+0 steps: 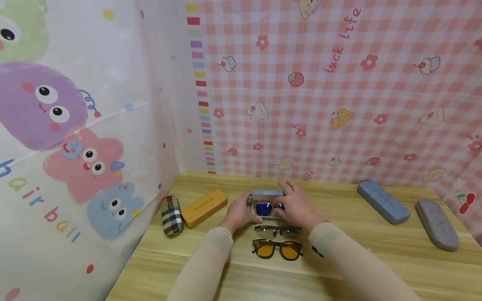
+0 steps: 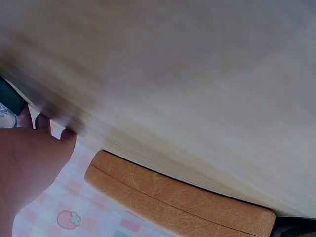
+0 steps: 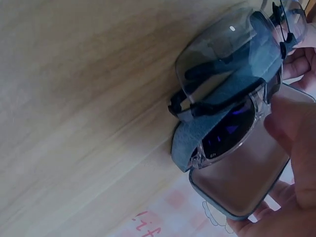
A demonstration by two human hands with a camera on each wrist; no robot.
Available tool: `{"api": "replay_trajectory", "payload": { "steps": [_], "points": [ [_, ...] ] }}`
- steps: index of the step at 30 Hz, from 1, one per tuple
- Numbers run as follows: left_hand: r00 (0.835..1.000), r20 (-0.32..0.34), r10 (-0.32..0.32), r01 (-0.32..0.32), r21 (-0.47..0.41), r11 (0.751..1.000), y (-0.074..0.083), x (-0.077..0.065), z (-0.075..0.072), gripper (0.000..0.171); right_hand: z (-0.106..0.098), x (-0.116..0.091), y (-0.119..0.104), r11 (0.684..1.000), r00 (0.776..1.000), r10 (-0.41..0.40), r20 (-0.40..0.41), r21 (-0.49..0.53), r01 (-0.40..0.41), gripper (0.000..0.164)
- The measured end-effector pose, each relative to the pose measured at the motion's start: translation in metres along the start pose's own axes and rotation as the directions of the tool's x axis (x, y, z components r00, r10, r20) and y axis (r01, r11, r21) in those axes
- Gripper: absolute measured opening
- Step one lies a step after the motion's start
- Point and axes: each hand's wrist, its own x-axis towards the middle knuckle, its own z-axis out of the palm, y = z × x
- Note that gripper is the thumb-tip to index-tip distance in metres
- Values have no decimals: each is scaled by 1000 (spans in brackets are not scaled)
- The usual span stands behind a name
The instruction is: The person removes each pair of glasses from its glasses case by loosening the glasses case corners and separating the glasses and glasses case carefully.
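Apparently the work is partway through: at left, the plaid case (image 1: 172, 216) and orange case (image 1: 204, 208) lie closed on the table, their contents hidden; at centre, the clear-framed glasses (image 1: 264, 209) with blue lenses lie at the open case (image 1: 267, 194), its lid raised, so this pairing looks nearly done, though how well they are seated I cannot tell; just in front, the grey-lensed glasses (image 1: 265, 231) and, nearer the person, the amber glasses (image 1: 265, 250) lie outside any case, which I take as work left; farther right, the blue case (image 1: 383, 202) and grey case (image 1: 437, 225) rest closed; as for the hands, the left hand (image 1: 239, 212) holds the open case by its left end, thumb in front and fingers behind, a fairly narrow span, while the right hand (image 1: 299, 208) is partly curled, thumb over the clear-framed glasses and fingers at the lid's edge, whether pinching or merely pressing I cannot tell
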Motion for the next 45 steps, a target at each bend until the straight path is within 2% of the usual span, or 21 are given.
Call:
{"api": "replay_trajectory", "payload": {
  "steps": [7, 13, 19, 28, 37, 42, 45],
  "points": [
    [1000, -2, -7, 7, 3, 1000, 0, -1, 1, 107, 5, -2, -1, 999, 999, 47, -18, 18, -47, 16],
    [1000, 0, 0, 0, -1, 1000, 0, -2, 2, 105, 8, 0, -3, 997, 997, 81, -1, 17, -81, 16],
    [1000, 2, 14, -14, -11, 1000, -1, -1, 4, 104, 9, -1, -4, 994, 995, 99, -4, 45, -98, 9],
    [1000, 0, 10, -10, -10, 1000, -2, -1, 3, 106, 7, -6, -6, 1000, 997, 24, -79, 22, -22, 6],
    [1000, 6, -7, 7, -4, 1000, -3, -2, 2, 105, 4, -13, -5, 997, 990, -31, -137, 59, 39, 8],
    [1000, 5, 1, -1, -2, 1000, -1, -2, 1, 103, -3, -19, -4, 995, 979, -72, -189, 52, 83, 7],
    [1000, 3, 11, -11, -3, 1000, -2, 0, 0, 102, -9, -24, -5, 991, 966, -114, -234, 43, 127, 7]
  ]
}}
